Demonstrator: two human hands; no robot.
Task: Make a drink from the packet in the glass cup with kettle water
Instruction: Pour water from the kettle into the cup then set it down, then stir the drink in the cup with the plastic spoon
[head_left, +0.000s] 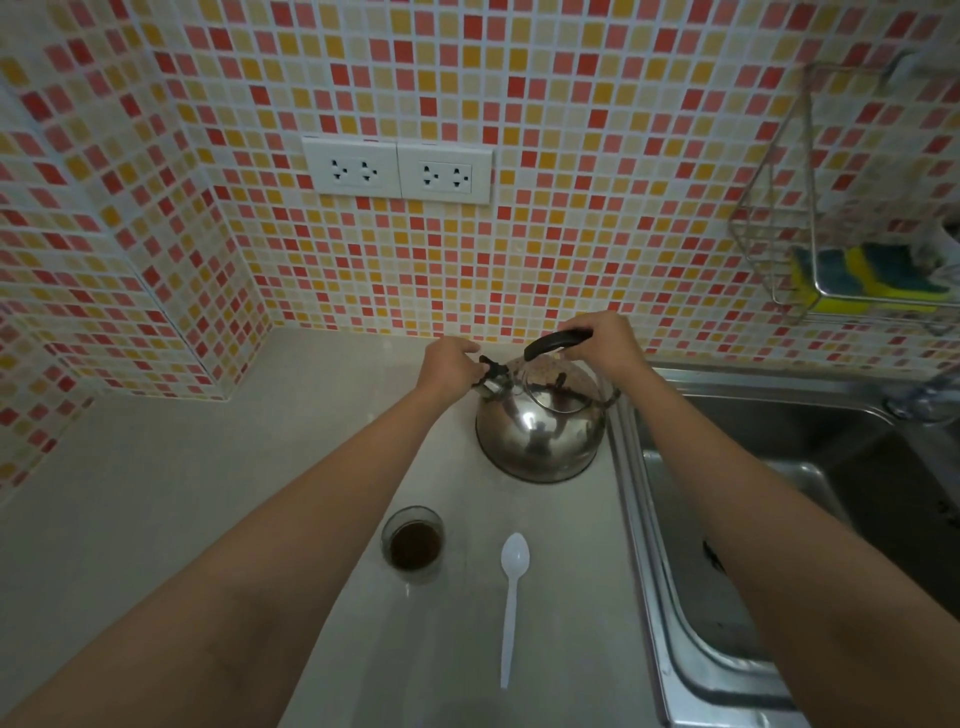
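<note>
Steel sink (769, 499) drops away just right of the right hand (597, 343), and the kettle (540, 431) stands on the worktop (156, 493) close to that edge, so a careless lift or swing rightward could clip the rim or spill hot water into the basin. Right hand grips the black handle (558, 340) while the left hand (449, 361) pinches the spout cap (491, 371), where steam could scald the fingers. Nearer the body than both hands, the glass cup (414, 543) with dark contents and the white spoon (513, 597) sit close together, leaving open worktop only to the left.
</note>
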